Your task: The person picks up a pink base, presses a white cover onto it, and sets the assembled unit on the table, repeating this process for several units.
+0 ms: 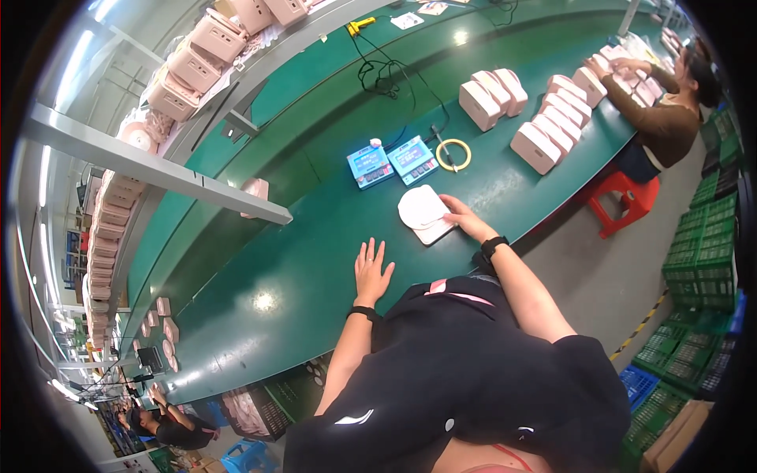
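A pale pink, box-like device with a rounded white lid or disc (423, 208) on it lies on the green table in front of me. My right hand (468, 220) has its fingers and thumb closed on the right edge of this device. To the left of it, my left hand (371, 272) rests over the table with its fingers spread, holding nothing and apart from the device. Just beyond the device stand two blue meters (391, 162) with lit screens, side by side. A yellow coiled ring (453, 155) lies beside them.
Rows of pink devices (550, 130) stand on the table at the right, where a co-worker (670, 118) sits on a red stool (623, 201). A grey metal beam (165, 169) juts in from the left. Black cables (382, 75) lie behind the meters. Green crates (698, 244) are stacked at the right.
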Motion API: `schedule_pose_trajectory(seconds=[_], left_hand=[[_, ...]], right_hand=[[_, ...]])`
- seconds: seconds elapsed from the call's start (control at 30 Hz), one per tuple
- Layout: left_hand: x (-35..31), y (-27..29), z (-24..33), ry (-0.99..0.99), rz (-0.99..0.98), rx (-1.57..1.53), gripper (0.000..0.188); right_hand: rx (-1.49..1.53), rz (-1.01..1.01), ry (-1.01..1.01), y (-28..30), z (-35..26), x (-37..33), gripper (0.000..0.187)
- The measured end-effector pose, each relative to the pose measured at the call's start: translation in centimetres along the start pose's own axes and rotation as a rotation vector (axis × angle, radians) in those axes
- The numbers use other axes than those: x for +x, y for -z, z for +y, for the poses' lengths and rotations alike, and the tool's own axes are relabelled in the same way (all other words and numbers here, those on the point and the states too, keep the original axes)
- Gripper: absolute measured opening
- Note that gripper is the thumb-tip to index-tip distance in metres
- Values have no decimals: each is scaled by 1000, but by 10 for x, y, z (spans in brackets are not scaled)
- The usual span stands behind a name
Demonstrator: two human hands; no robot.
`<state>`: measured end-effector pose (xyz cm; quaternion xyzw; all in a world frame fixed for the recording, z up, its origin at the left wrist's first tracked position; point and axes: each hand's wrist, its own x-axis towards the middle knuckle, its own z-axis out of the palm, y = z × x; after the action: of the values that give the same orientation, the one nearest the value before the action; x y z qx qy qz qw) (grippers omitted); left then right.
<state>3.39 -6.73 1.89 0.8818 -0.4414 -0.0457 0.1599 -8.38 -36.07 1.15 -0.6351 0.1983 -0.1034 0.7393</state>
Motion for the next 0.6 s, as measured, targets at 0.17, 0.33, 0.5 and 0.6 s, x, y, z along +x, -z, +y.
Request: schedule_pose_trajectory(seconds=[0.17,0.33,0.5,0.6], left_hand=[[-16,-3,-2,48,40,-33,56],[-18,-3,-4,47,85,-40,55],[-18,-2,-3,46,94,-33,55],[-17,-1,-2,43,90,-31,55]], right_hand=[[157,-192,-77,-5,-5,2,66],[148,-173,-103,-8,-7,-1,67],[-10,-144,-31,-11,-3,1,67],[47,-113,-10,-9,3,1,67]])
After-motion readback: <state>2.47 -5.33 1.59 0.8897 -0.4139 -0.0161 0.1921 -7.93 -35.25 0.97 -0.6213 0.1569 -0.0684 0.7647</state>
